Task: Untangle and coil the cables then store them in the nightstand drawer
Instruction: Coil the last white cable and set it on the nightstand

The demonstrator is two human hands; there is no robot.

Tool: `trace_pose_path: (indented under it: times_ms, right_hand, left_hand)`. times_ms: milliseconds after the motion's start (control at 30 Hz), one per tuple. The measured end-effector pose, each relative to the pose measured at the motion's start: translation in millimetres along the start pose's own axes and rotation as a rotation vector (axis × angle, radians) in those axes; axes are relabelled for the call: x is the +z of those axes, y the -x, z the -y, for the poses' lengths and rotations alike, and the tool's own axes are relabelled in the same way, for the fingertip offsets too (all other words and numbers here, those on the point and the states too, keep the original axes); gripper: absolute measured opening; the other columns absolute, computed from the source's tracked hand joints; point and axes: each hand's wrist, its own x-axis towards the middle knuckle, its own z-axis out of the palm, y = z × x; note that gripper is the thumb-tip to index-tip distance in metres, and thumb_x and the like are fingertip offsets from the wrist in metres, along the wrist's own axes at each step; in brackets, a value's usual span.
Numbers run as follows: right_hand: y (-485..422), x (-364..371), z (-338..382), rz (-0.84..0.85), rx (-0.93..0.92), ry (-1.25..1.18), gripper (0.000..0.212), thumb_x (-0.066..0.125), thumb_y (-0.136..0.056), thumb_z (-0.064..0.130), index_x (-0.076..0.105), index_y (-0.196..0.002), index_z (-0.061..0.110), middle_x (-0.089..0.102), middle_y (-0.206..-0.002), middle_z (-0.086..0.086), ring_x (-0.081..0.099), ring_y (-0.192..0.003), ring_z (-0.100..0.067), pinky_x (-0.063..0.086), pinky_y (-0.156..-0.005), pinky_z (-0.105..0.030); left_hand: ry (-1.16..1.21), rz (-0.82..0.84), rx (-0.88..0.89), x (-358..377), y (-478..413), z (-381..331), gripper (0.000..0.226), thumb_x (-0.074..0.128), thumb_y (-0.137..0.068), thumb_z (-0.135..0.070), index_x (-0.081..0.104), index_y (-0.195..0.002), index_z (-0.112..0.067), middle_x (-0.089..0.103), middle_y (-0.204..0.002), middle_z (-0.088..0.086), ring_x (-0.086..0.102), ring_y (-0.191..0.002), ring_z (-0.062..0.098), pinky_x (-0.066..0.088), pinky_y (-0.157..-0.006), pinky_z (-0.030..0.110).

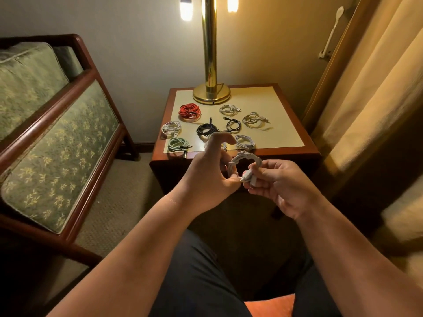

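both hands are raised in front of the bench (286, 133), holding one white cable (246, 157) between them. it is wound into a small coil and sits in the air just short of the bench's near edge, not resting on anything. the left hand (210, 177) pinches the left side of the coil between thumb and fingers, with its forefinger arched above. the right hand (281, 186) has its fingers curled round the right side of the coil and grips the plug end (246, 177), which points toward the left thumb.

coiled cables lie apart from one another on the pale top of the bench: a red coil (189, 110) near the lamp base (211, 94), a white coil (229, 109) beside it, a beige coil (253, 118) further right, a thin black coil (234, 124) and a thicker dark coil (206, 130) in the middle, a white coil with a usb plug (171, 128) at the left, a green coil (178, 144) at the front left corner, and a pale coil (245, 141) at the front. another pale coil (223, 145) is partly hidden behind the left forefinger.

a green patterned armchair (57, 133) stands at the left and a curtain (377, 76) hangs at the right.
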Motion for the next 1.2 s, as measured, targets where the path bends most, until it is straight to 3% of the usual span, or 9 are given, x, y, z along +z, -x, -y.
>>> trace_pose_path:
  times_ms: [200, 300, 400, 533, 633, 700, 833, 1033, 1200]
  right_hand:
    - [-2.1, -9.2, 5.2, 0.072, 0.057, -0.031, 0.013, 0.061, -0.098, 0.012, 0.068, -0.099, 0.001, 0.074, -0.087, -0.015, 0.075, -0.080, -0.027, 0.060, -0.077, -0.040]
    - [-1.6, -18.1, 8.3, 0.104, 0.055, 0.016, 0.023, 0.067, -0.092, 0.016, 0.069, -0.106, -0.002, 0.076, -0.094, -0.018, 0.075, -0.085, -0.028, 0.059, -0.074, -0.037]
    - [-0.6, -25.8, 9.2, 0.121, -0.005, 0.027, 0.037, 0.074, -0.081, 0.018, 0.070, -0.111, -0.002, 0.076, -0.101, -0.019, 0.076, -0.089, -0.029, 0.061, -0.070, -0.033]
    - [3.6, -29.9, 8.4, 0.105, -0.018, 0.040, 0.041, 0.077, -0.073, 0.018, 0.071, -0.110, 0.002, 0.077, -0.093, -0.014, 0.076, -0.084, -0.025, 0.061, -0.068, -0.033]
    - [5.2, -34.4, 6.8, 0.105, -0.021, 0.093, 0.043, 0.079, -0.072, 0.024, 0.072, -0.110, 0.003, 0.076, -0.086, -0.011, 0.075, -0.079, -0.024, 0.062, -0.070, -0.037]
    - [5.2, -37.9, 5.7, 0.104, -0.034, 0.142, 0.040, 0.080, -0.073, 0.026, 0.074, -0.106, 0.005, 0.077, -0.086, -0.012, 0.074, -0.078, -0.025, 0.061, -0.069, -0.037]
    - [3.4, -44.5, 0.1, 0.133, -0.081, 0.208, 0.029, 0.081, -0.076, 0.025, 0.075, -0.099, 0.008, 0.076, -0.082, -0.009, 0.073, -0.074, -0.020, 0.058, -0.068, -0.034]
    - [-14.4, -64.0, 1.7, 0.198, -0.110, 0.501, 0.025, 0.073, -0.089, 0.037, 0.074, -0.107, 0.021, 0.078, -0.096, -0.002, 0.076, -0.091, -0.018, 0.062, -0.077, -0.034]
    - [-78.6, -112.9, -11.4, -0.115, -0.297, 0.944, 0.045, 0.060, -0.099, 0.048, 0.060, -0.138, 0.026, 0.063, -0.136, -0.003, 0.058, -0.127, -0.022, 0.047, -0.105, -0.038]
  left_hand:
    - [-0.135, 0.074, 0.119, -3.5, -0.3, -5.6, 0.068, 0.073, -0.086, -0.006, 0.035, -0.138, -0.024, 0.062, -0.090, -0.002, 0.063, -0.077, 0.015, 0.058, -0.067, 0.035]
    - [-0.197, 0.070, 0.165, -2.9, -1.3, -4.7, 0.067, 0.074, -0.086, -0.007, 0.036, -0.138, -0.024, 0.063, -0.093, -0.001, 0.064, -0.080, 0.017, 0.058, -0.071, 0.038]
    - [-0.136, 0.001, 0.072, 0.7, -0.1, -6.7, 0.059, 0.080, -0.085, -0.011, 0.049, -0.134, -0.023, 0.068, -0.098, -0.003, 0.068, -0.087, 0.013, 0.060, -0.077, 0.031]
    - [0.032, -0.092, -0.125, 5.1, 0.2, -5.1, 0.042, 0.084, -0.082, -0.019, 0.064, -0.119, -0.022, 0.074, -0.090, -0.009, 0.070, -0.080, -0.001, 0.055, -0.072, 0.011]
    - [0.056, -0.083, -0.132, 7.5, -1.3, -1.1, 0.032, 0.085, -0.081, -0.022, 0.071, -0.109, -0.016, 0.076, -0.087, -0.008, 0.072, -0.075, -0.002, 0.054, -0.067, 0.010]
    - [0.032, -0.067, -0.137, 9.1, -0.8, -0.3, 0.024, 0.081, -0.085, -0.029, 0.073, -0.104, -0.016, 0.076, -0.086, -0.006, 0.071, -0.074, 0.001, 0.055, -0.065, 0.013]
    - [0.247, 0.051, -0.326, 10.5, -1.0, 0.2, 0.021, 0.073, -0.091, -0.031, 0.075, -0.103, -0.014, 0.077, -0.083, 0.003, 0.076, -0.076, 0.018, 0.065, -0.075, 0.038]
    - [0.331, 0.045, -0.459, 21.8, -7.8, 6.0, 0.015, 0.076, -0.090, -0.023, 0.075, -0.101, -0.012, 0.077, -0.082, 0.010, 0.074, -0.068, 0.022, 0.064, -0.070, 0.040]
    - [0.271, 0.027, -0.521, 37.0, -25.2, 15.9, 0.014, 0.074, -0.093, -0.026, 0.075, -0.097, -0.012, 0.077, -0.078, 0.009, 0.072, -0.062, 0.020, 0.063, -0.063, 0.034]
